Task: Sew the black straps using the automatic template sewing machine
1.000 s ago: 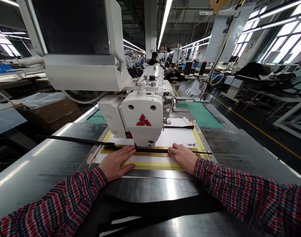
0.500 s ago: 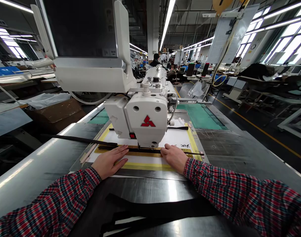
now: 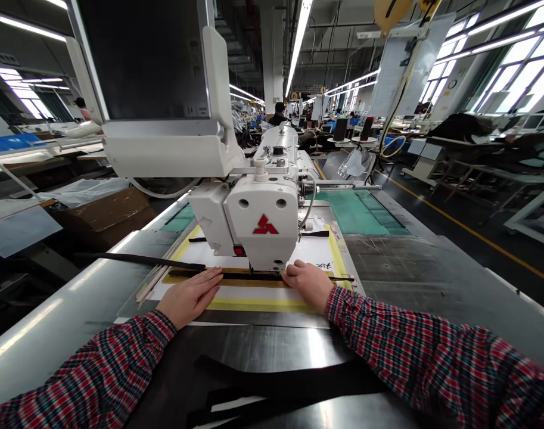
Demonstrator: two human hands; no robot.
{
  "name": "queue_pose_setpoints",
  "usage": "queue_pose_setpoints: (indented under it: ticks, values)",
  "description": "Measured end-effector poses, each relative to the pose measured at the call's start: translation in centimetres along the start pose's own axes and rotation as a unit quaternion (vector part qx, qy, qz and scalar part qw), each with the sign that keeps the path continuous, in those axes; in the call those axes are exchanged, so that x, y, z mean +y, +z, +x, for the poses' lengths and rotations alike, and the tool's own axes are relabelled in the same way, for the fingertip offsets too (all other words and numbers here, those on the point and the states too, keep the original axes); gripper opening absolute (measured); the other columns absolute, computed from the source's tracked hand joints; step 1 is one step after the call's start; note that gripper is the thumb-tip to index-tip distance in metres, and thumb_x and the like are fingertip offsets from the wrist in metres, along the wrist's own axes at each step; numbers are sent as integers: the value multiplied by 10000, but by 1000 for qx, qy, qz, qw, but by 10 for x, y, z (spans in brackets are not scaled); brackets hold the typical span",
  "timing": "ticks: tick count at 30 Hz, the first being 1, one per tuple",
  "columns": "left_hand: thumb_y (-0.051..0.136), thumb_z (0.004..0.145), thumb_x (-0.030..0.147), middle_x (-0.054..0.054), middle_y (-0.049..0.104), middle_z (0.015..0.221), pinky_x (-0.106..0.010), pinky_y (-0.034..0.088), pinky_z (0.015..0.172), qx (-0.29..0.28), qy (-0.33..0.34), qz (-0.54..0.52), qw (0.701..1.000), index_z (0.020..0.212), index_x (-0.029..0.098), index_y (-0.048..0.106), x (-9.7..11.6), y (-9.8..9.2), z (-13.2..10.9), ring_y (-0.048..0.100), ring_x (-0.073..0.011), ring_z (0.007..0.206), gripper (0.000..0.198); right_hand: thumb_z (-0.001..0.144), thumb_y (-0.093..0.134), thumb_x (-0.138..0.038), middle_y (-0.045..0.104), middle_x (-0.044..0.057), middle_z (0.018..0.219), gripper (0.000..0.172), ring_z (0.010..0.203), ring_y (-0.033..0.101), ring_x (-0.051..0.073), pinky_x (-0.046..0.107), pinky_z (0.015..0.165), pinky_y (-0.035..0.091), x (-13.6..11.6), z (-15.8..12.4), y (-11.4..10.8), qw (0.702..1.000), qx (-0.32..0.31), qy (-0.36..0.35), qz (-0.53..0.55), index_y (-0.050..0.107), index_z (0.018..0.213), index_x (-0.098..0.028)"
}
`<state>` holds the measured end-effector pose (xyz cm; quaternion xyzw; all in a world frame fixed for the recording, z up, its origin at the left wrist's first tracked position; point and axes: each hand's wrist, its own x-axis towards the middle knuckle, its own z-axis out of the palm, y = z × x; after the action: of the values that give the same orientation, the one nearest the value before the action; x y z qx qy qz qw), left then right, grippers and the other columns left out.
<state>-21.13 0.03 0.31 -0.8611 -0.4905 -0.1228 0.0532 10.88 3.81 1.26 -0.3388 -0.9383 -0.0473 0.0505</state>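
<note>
A narrow black fabric strip point(image 3: 238, 276) lies across a white sewing template point(image 3: 254, 293) edged in yellow tape, under the white sewing machine head point(image 3: 265, 205). My left hand point(image 3: 190, 296) rests flat with its fingers stretched out, fingertips by the left part of the strip. My right hand point(image 3: 308, 285) is curled, with thumb and fingers together at the strip just right of the needle area; its fingertips are partly hidden. Another long black strip point(image 3: 137, 260) runs from near my left fingers out over the table's left side.
Several black fabric pieces point(image 3: 294, 384) lie on the metal table nearest me. A dark screen point(image 3: 142, 59) hangs above left. Behind stand black thread cones point(image 3: 341, 129). A brown box point(image 3: 106, 208) is at the left. A person point(image 3: 279, 113) sits farther back.
The template has shifted slightly left relative to the machine head, and both hands have moved left with it. The view has also tilted a little.
</note>
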Motion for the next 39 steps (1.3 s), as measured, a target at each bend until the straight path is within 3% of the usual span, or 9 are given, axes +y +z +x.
queue_pose_setpoints:
  ticks: [3,5,11,15,18,21,30,35,39]
  values:
    - [307,923,453,-50,465,1311,-353,409,993,-27,-5,24,999,1225,176,533,4,-5,0,445,-221,1200,467,840,465,-31,565,45,811,231,778,514,162,231,634,388,24,-17,-10,995,-20,47,90,652,896,-156]
    - [353,904,431,-63,462,1312,-365,437,966,-59,1,23,998,1218,178,538,19,-13,3,467,-237,1180,443,846,462,-42,578,40,796,244,730,536,139,214,639,389,42,-29,-16,988,-24,80,131,673,875,-161]
    - [417,875,279,-71,460,1316,-329,402,1007,-149,133,-108,974,1285,169,447,119,-34,49,451,-200,1197,426,819,478,-52,592,52,778,244,697,550,153,229,612,378,65,-35,-18,989,-37,119,78,696,825,-162]
    - [419,846,246,-160,396,1350,-396,366,1032,-95,100,-113,984,1295,80,379,163,-10,96,366,-253,1255,481,804,508,-55,574,51,770,203,743,531,168,243,637,369,61,-31,-14,992,-44,96,65,679,769,-157]
    - [396,852,242,-193,403,1336,-435,363,1026,-64,62,-99,991,1278,56,369,172,19,112,344,-276,1264,466,823,490,-45,559,54,812,198,816,496,181,254,690,377,59,-42,-9,997,-25,57,42,654,853,-152]
    - [353,894,274,-189,385,1349,-436,344,1039,-47,78,-85,992,1286,50,368,173,36,108,313,-270,1281,451,854,477,-65,541,63,863,181,836,461,190,271,725,395,58,-58,-4,999,2,12,32,612,958,-128]
    - [322,933,378,-186,279,1406,-434,286,1068,-85,99,-73,989,1332,40,320,168,36,103,203,-261,1323,523,872,482,-89,520,87,898,184,847,445,207,309,756,422,56,-68,3,1000,18,9,-6,581,1027,-82]
    - [336,917,425,-198,239,1418,-487,260,1063,-78,81,-93,989,1352,53,276,183,44,109,172,-286,1327,576,863,488,-77,528,76,855,143,838,453,197,296,755,413,58,-60,3,1000,8,-9,16,615,928,-90]
    - [340,916,417,-202,224,1423,-480,235,1076,-81,78,-94,989,1356,26,261,192,45,112,158,-288,1331,594,823,477,-7,527,47,817,214,811,469,175,256,713,398,67,-59,4,996,23,16,81,646,874,-128]
